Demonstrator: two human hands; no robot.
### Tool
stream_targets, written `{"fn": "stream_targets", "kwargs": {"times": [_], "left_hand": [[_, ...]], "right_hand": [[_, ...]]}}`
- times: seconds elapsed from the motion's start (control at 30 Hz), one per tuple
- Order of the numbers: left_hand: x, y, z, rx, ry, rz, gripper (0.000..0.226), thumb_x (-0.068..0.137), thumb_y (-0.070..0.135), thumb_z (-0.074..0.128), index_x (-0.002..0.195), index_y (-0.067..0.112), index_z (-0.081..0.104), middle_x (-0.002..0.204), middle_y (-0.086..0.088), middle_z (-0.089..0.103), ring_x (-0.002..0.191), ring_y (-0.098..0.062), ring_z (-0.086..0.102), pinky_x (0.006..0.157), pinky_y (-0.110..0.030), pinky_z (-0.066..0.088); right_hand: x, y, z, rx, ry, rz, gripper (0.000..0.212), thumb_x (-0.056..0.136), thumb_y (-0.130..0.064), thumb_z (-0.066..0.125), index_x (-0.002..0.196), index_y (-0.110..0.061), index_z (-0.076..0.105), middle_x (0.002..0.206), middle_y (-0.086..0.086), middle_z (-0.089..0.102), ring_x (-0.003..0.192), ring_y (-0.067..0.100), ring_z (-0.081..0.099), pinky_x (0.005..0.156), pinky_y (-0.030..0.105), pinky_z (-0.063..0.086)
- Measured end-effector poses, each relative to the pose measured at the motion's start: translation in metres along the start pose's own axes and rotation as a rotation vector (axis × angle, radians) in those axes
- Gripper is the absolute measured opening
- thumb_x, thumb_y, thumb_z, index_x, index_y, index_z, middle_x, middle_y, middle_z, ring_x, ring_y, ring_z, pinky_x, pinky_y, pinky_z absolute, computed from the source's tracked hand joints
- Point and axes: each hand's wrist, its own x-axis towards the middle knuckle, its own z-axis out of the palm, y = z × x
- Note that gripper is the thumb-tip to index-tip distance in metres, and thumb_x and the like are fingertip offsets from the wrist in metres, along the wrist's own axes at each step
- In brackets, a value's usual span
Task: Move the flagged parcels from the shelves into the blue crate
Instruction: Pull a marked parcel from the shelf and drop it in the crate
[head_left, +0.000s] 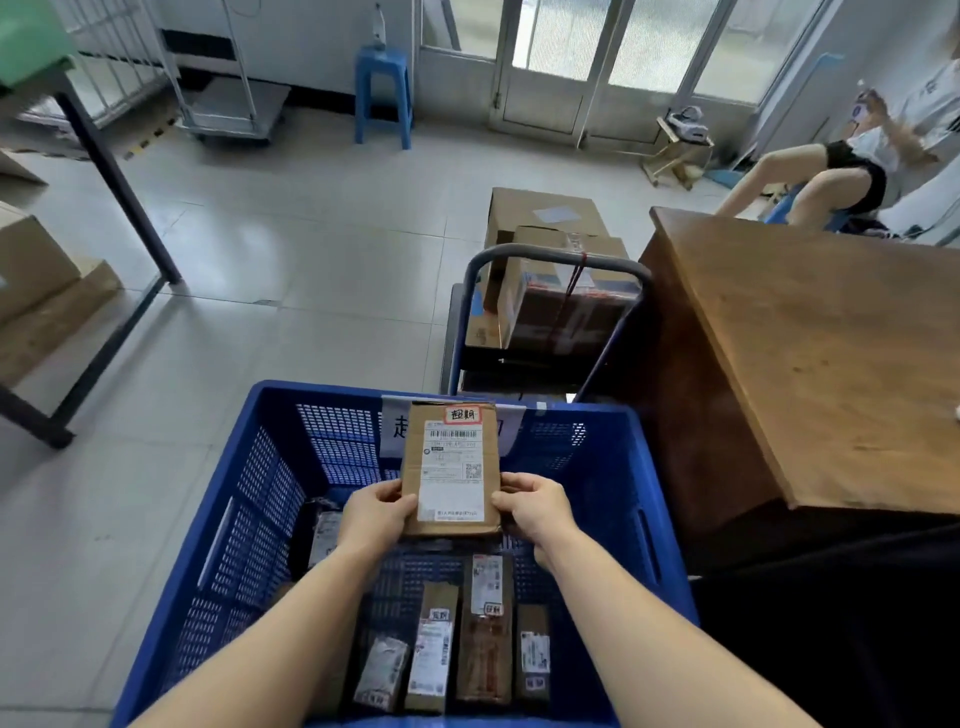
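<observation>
I hold a flat brown cardboard parcel (450, 467) above the blue crate (249, 509), its white shipping label and red-edged flag sticker facing up. My left hand (375, 514) grips its near left corner and my right hand (535, 506) grips its near right corner. Several smaller flagged parcels (483, 639) lie side by side on the crate's floor below my forearms. No shelves are in view.
A wooden desk (810, 364) stands right of the crate. Beyond the crate a trolley (550, 265) carries stacked cartons. A dark metal table leg (119, 182) and cardboard boxes (36, 291) are at the left. A seated person (852, 171) is at the far right, a blue stool (383, 93) at the back.
</observation>
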Motion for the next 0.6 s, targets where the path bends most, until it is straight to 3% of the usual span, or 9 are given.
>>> {"fn": "stream_targets", "kwargs": {"times": [0.1, 0.27, 0.4, 0.47, 0.6], "left_hand": [[0.026, -0.016, -0.002, 0.009, 0.023, -0.038, 0.034, 0.09, 0.013, 0.06, 0.123, 0.011, 0.064, 0.114, -0.003, 0.07, 0.094, -0.016, 0.066, 0.078, -0.029, 0.054], [0.07, -0.049, -0.002, 0.015, 0.036, -0.112, 0.039, 0.09, 0.009, 0.059, 0.129, 0.009, 0.059, 0.119, -0.006, 0.068, 0.099, -0.019, 0.065, 0.084, -0.033, 0.054], [0.104, -0.079, 0.004, 0.038, 0.058, -0.152, 0.039, 0.091, 0.009, 0.058, 0.129, 0.01, 0.059, 0.117, -0.005, 0.069, 0.091, -0.017, 0.065, 0.067, -0.025, 0.052], [0.124, -0.097, 0.009, 0.059, 0.072, -0.167, 0.037, 0.091, 0.007, 0.058, 0.127, 0.01, 0.06, 0.115, -0.004, 0.069, 0.088, -0.015, 0.063, 0.066, -0.024, 0.052], [0.172, -0.145, 0.021, 0.112, 0.078, -0.206, 0.036, 0.088, 0.009, 0.061, 0.123, 0.013, 0.064, 0.114, -0.002, 0.071, 0.096, -0.018, 0.066, 0.086, -0.036, 0.055]], "right_hand": [[0.026, 0.012, 0.018, -0.034, -0.019, 0.039, 0.029, 0.084, 0.002, 0.063, 0.109, -0.014, 0.067, 0.102, 0.006, 0.072, 0.094, 0.023, 0.07, 0.085, 0.041, 0.058], [0.074, 0.04, 0.045, -0.069, -0.035, 0.099, 0.033, 0.083, 0.005, 0.062, 0.111, -0.011, 0.067, 0.103, 0.006, 0.072, 0.098, 0.024, 0.069, 0.088, 0.044, 0.057], [0.112, 0.065, 0.062, -0.095, -0.061, 0.137, 0.035, 0.085, 0.004, 0.06, 0.117, -0.01, 0.065, 0.11, 0.006, 0.07, 0.102, 0.023, 0.067, 0.087, 0.04, 0.057], [0.131, 0.077, 0.07, -0.112, -0.075, 0.158, 0.036, 0.087, 0.001, 0.059, 0.12, -0.011, 0.063, 0.113, 0.006, 0.069, 0.103, 0.022, 0.066, 0.078, 0.033, 0.058], [0.174, 0.108, 0.086, -0.122, -0.115, 0.207, 0.034, 0.091, -0.004, 0.057, 0.124, -0.013, 0.061, 0.115, 0.004, 0.068, 0.087, 0.013, 0.066, 0.051, 0.017, 0.05]]}}
